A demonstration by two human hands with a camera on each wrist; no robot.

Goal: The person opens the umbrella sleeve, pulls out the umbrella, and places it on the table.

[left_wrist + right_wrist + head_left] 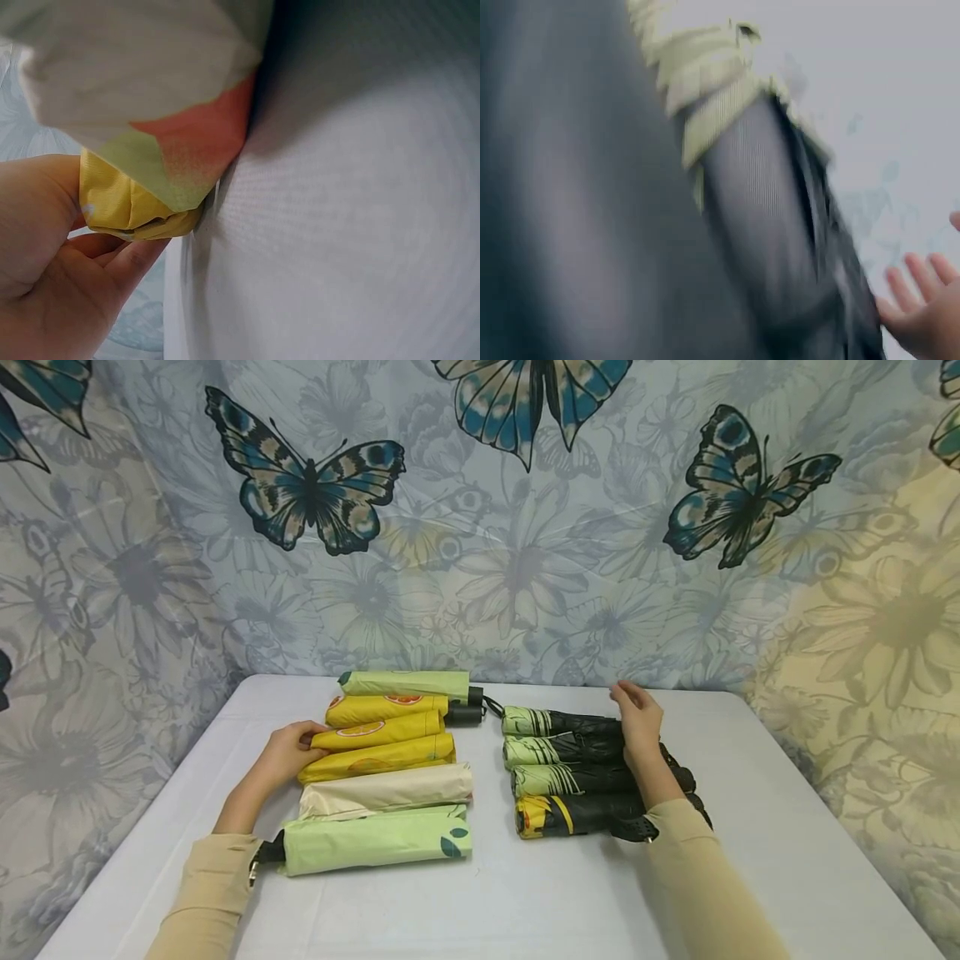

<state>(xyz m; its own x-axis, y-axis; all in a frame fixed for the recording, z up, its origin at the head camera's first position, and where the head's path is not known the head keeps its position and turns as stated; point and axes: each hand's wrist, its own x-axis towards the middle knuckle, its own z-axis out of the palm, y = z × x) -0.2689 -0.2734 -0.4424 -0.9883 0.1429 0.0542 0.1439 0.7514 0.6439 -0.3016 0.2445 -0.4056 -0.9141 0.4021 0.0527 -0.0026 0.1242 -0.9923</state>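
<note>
Folded umbrellas lie in two columns on a white table. My left hand (pixel 281 755) pinches the left end of the middle yellow umbrella (pixel 397 729), between two other yellow ones. In the left wrist view, thumb and fingers go round a yellow end (pixel 127 196), partly hidden by a cream umbrella (pixel 150 67). My right hand (pixel 642 727) is over the right part of the black umbrellas with pale green ends (pixel 558 750), holding nothing. Its fingers look spread and fairly straight in the right wrist view, beside a blurred black umbrella (pixel 757 195).
A light green umbrella (pixel 405 682) lies at the back of the left column. Cream (pixel 390 790) and green (pixel 375 841) ones lie at its front. A black-and-yellow umbrella (pixel 577 815) is nearest on the right. Behind the table (pixel 495 910) hangs butterfly-patterned cloth (pixel 517 568).
</note>
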